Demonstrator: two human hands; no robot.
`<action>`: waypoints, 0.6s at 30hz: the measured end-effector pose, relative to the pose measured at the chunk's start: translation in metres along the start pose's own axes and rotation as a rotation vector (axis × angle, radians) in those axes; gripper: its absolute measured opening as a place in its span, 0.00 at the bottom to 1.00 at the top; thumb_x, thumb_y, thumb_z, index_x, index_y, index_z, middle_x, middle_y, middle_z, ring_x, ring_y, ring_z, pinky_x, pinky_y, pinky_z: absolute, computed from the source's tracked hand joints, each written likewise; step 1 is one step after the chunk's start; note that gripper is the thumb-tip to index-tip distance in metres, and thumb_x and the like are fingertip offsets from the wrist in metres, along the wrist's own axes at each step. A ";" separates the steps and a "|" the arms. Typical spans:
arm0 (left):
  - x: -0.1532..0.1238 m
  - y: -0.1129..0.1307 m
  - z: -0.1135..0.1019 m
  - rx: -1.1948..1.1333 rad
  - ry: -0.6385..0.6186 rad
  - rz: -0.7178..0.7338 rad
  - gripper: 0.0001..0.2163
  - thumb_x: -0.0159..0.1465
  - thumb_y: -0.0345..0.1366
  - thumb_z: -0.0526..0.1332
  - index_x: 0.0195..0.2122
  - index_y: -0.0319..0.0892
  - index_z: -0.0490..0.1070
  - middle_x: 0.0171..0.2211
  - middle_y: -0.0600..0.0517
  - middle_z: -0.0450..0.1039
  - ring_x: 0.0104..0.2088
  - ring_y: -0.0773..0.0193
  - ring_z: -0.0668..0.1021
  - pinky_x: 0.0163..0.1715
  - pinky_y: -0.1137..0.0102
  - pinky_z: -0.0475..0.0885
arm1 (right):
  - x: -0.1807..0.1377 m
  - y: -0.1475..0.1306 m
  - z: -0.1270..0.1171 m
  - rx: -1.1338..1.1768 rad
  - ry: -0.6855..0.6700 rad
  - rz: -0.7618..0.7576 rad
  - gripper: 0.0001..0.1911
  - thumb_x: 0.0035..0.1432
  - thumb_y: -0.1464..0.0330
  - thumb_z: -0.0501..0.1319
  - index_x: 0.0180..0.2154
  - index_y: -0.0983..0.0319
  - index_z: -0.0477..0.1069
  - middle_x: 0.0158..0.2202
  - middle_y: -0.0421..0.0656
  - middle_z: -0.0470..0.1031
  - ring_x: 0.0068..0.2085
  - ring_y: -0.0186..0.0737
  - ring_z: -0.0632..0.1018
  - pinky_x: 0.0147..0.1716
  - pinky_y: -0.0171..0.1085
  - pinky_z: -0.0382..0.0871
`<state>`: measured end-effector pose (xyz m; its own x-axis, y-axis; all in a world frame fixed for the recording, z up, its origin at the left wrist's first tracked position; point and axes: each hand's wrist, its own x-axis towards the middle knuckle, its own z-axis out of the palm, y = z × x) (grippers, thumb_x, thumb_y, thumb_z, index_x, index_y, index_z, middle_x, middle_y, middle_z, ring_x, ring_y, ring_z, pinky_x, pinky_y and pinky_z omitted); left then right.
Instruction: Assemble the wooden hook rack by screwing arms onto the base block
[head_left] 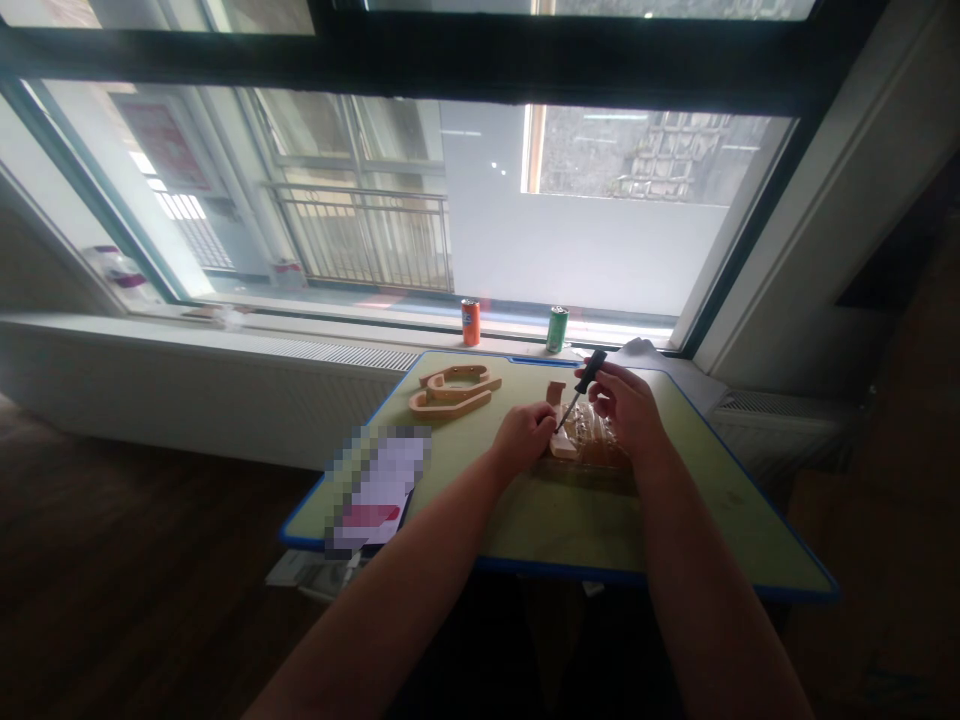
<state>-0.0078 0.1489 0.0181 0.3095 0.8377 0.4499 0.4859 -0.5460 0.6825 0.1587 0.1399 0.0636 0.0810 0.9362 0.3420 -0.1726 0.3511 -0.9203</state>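
My right hand (626, 405) is closed around the black handle of a screwdriver (592, 370). Its metal shaft slants down to the left, the tip ending beside the fingers of my left hand (525, 437). Those fingers are pressed together on a pale wooden piece (564, 447), whose middle they partly hide. A curved wooden end (556, 391) sticks up just beyond them; I cannot tell whether it is the same part. Under and beside my right hand lies a clear plastic pack (592, 430) with brownish contents, touching or close to the wood.
Several looped wooden parts (454, 390) lie at the table's far left. A partly blurred flat packet or phone-like item (382, 485) rests near the left edge of the blue-rimmed table (457, 520). Orange (470, 325) and green (556, 330) cans stand on the windowsill.
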 end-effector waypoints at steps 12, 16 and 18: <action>0.000 0.000 0.001 0.007 0.000 0.008 0.10 0.57 0.34 0.51 0.24 0.39 0.70 0.21 0.54 0.67 0.25 0.68 0.67 0.26 0.74 0.59 | 0.004 0.007 0.001 -0.042 0.029 -0.001 0.15 0.45 0.61 0.66 0.36 0.58 0.71 0.24 0.36 0.68 0.21 0.28 0.66 0.15 0.29 0.53; 0.000 -0.001 0.001 0.011 0.013 0.028 0.10 0.57 0.34 0.51 0.25 0.39 0.70 0.21 0.54 0.67 0.25 0.68 0.66 0.25 0.74 0.58 | 0.003 0.005 0.000 -0.064 0.038 0.013 0.16 0.49 0.58 0.61 0.39 0.59 0.73 0.31 0.40 0.72 0.25 0.29 0.68 0.15 0.29 0.54; 0.000 -0.001 0.001 0.016 0.013 0.033 0.10 0.57 0.34 0.51 0.25 0.39 0.70 0.21 0.55 0.67 0.25 0.68 0.66 0.25 0.74 0.58 | 0.003 0.004 -0.001 -0.044 0.038 0.020 0.16 0.50 0.58 0.59 0.39 0.59 0.73 0.36 0.42 0.73 0.26 0.30 0.69 0.15 0.29 0.55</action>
<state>-0.0078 0.1497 0.0170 0.3149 0.8188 0.4799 0.4883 -0.5734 0.6579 0.1596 0.1442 0.0602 0.1150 0.9416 0.3166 -0.1309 0.3303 -0.9348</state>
